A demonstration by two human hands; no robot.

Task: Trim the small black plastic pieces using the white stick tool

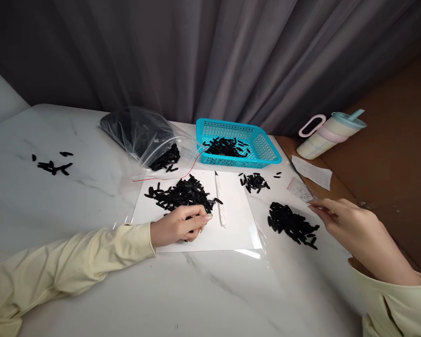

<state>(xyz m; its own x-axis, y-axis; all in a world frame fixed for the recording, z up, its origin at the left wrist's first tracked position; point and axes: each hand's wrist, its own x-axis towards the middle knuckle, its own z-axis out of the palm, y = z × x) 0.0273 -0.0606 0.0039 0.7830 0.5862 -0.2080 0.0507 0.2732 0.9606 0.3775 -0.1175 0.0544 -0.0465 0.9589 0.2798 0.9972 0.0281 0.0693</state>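
Note:
My left hand (180, 224) rests on a white sheet (235, 220), fingers curled over the near edge of a pile of small black pieces (180, 194). A thin white craft knife (220, 201) lies on the sheet just right of that hand. My right hand (351, 229) hovers at the table's right edge, its fingertips pinching a small clear plastic bag (301, 189). Another heap of black pieces (291, 224) lies just left of my right hand.
A turquoise basket (263, 147) with black pieces stands at the back. A clear zip bag (143, 135) of pieces lies to its left. A small cluster (254, 181) and scattered pieces (52, 164) lie on the marble table. A tumbler (330, 133) and paper slip (312, 172) sit right.

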